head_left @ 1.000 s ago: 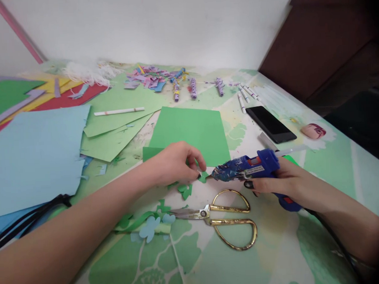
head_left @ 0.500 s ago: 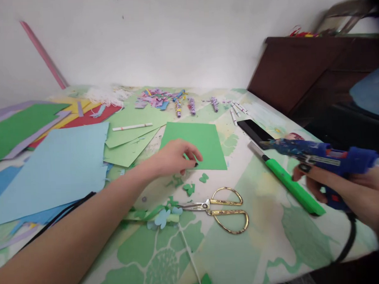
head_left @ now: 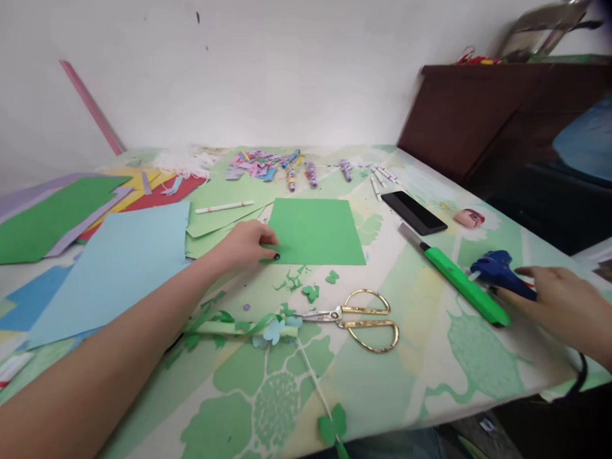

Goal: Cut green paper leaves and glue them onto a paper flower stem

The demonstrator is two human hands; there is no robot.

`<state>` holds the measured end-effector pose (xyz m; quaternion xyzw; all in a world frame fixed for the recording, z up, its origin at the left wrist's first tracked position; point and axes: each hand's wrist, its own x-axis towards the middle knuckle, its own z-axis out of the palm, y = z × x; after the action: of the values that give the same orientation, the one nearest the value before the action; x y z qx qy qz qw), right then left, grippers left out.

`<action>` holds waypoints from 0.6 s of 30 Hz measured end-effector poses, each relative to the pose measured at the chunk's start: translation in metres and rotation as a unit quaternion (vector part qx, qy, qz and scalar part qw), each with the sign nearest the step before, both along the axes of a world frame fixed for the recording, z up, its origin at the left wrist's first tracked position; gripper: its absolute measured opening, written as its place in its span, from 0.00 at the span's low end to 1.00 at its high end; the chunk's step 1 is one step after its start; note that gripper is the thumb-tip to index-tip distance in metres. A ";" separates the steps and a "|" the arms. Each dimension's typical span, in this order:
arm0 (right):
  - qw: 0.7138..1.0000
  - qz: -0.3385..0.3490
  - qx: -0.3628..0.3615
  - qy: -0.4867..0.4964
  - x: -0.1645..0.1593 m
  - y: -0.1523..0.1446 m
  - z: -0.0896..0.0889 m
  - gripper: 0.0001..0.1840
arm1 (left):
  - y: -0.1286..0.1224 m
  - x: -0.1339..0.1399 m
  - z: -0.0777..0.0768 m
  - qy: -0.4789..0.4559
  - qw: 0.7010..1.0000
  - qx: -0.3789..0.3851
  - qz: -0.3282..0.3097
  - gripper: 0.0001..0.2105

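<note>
My left hand [head_left: 246, 245] rests at the left edge of a square green paper sheet [head_left: 316, 229], fingers curled together; whatever is between them is hidden. Loosely wrapped by my right hand [head_left: 567, 306] is a blue hot glue gun [head_left: 495, 268], low beside a green utility knife [head_left: 460, 287]. Gold-handled scissors [head_left: 368, 321] lie nearer me, handles to the right. By the blade tips is a pale green paper roll [head_left: 222, 328] with a light blue paper butterfly [head_left: 274, 331]. A white string [head_left: 315, 381] runs from it to a green paper butterfly [head_left: 333, 421]. Small green butterfly cutouts [head_left: 311, 293] lie near the sheet.
Coloured paper, including a light blue sheet [head_left: 119, 265], spreads over the left side. Paper scraps [head_left: 255, 165] and decorated rolls [head_left: 312, 174] lie at the back. A black phone [head_left: 414, 212] and several white sticks [head_left: 379, 177] are at right. The table's front edge is close.
My right hand has lowered the glue gun towards the table beside the utility knife. My left hand has shifted left, from over the green sheet to its edge.
</note>
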<state>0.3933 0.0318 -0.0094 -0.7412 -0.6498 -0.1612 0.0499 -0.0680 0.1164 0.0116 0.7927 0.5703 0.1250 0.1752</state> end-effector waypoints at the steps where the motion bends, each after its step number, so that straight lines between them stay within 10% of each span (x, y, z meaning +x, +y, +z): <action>1: 0.999 0.001 0.011 -0.048 -0.008 -0.007 0.002 0.20 | 0.002 0.001 -0.003 0.002 1.000 0.009 0.001 0.08; 6: 0.966 0.190 0.099 0.146 -0.074 -0.071 0.005 0.10 | 0.005 0.006 -0.011 0.014 0.998 0.064 -0.008 0.08; 12: 0.858 0.392 -0.118 0.311 -0.156 -0.144 -0.018 0.03 | -0.046 0.016 0.001 -0.015 0.978 0.196 -0.071 0.09; 18: 0.699 0.143 -0.364 0.598 -0.196 -0.159 -0.046 0.22 | -0.106 0.029 0.005 -0.053 0.945 0.083 -0.313 0.07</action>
<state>0.1968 -0.1271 -0.0557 -0.5401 -0.5893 0.5743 0.1770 -0.0394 0.0102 0.0167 0.9352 0.2710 0.1530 0.1692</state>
